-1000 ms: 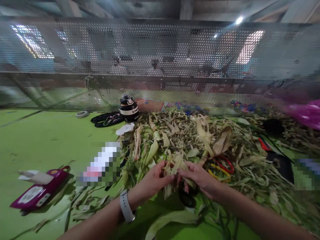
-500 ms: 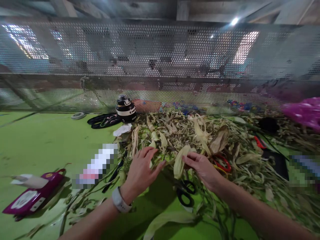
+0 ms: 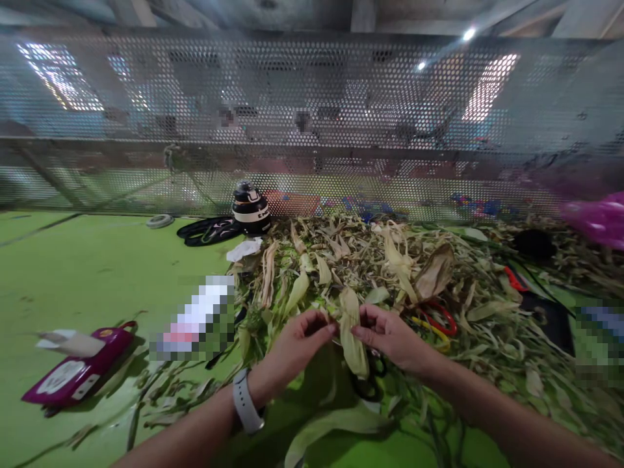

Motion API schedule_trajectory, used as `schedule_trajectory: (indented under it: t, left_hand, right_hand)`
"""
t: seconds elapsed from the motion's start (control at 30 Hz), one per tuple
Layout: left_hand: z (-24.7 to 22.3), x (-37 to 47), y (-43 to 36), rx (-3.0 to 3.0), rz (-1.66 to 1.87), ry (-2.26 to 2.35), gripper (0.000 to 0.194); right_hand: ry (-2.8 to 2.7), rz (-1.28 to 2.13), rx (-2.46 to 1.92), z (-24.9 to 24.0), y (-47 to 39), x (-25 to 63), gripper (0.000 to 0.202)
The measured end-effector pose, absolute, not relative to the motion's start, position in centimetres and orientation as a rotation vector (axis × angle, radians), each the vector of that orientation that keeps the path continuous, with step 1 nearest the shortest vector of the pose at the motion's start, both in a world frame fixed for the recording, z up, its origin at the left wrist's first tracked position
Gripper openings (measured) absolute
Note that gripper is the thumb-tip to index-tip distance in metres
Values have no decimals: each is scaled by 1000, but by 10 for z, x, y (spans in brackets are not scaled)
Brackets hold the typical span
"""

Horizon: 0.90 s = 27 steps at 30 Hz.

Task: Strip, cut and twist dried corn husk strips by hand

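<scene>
A pale, folded corn husk (image 3: pixel 353 344) hangs upright between my hands, above the green tabletop. My right hand (image 3: pixel 387 335) pinches its right side near the top. On the other side, my left hand (image 3: pixel 305 338), with a white watch band at the wrist, has its fingers curled together at the husk's upper left; what they grip is too small to make out. Black-handled scissors (image 3: pixel 368 388) lie beneath the husk, partly hidden. Another long husk (image 3: pixel 336 422) rests nearer to me. Loose dried husks (image 3: pixel 341 247) are heaped beyond my hands.
A black bottle (image 3: pixel 251 211) stands before the perforated metal screen (image 3: pixel 292 91). Left lie a purple pouch (image 3: pixel 82 367) and a blurred pale packet (image 3: pixel 197 318). Red and yellow handles (image 3: pixel 441 320) are among the husks; a dark flat object (image 3: pixel 548 318) lies right.
My left hand has moved right to the husk and its fingers have closed. The husk hangs lower, now covering part of the scissors. The view has shifted slightly.
</scene>
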<state>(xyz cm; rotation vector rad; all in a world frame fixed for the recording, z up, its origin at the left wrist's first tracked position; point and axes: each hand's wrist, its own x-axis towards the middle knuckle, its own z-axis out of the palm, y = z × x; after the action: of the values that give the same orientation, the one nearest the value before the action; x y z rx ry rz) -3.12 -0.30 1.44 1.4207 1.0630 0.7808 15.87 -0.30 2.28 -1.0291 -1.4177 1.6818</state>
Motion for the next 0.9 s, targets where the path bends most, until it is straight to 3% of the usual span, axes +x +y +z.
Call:
schedule_trajectory:
  t: [0.23, 0.4, 0.5, 0.7, 0.9]
  left_hand:
    - [37, -44, -2, 2078, 907, 1509, 24]
    - [31, -33, -9, 1557, 518, 973, 33]
    - [18, -28, -9, 1384, 501, 857, 34]
    - [15, -30, -6, 1359, 558, 850, 35]
    - [18, -30, -6, 1360, 516, 884, 37]
  right_hand:
    - [-1412, 1700, -1097, 26, -3, 160, 34]
    - [-1425, 1750, -1072, 23, -6, 159, 35]
    - [-1408, 1773, -1071, 22, -7, 157, 36]
    - [-1446, 1732, -1089, 25, -8, 158, 33]
    - [-1835, 1642, -1109, 26, -8, 163, 30]
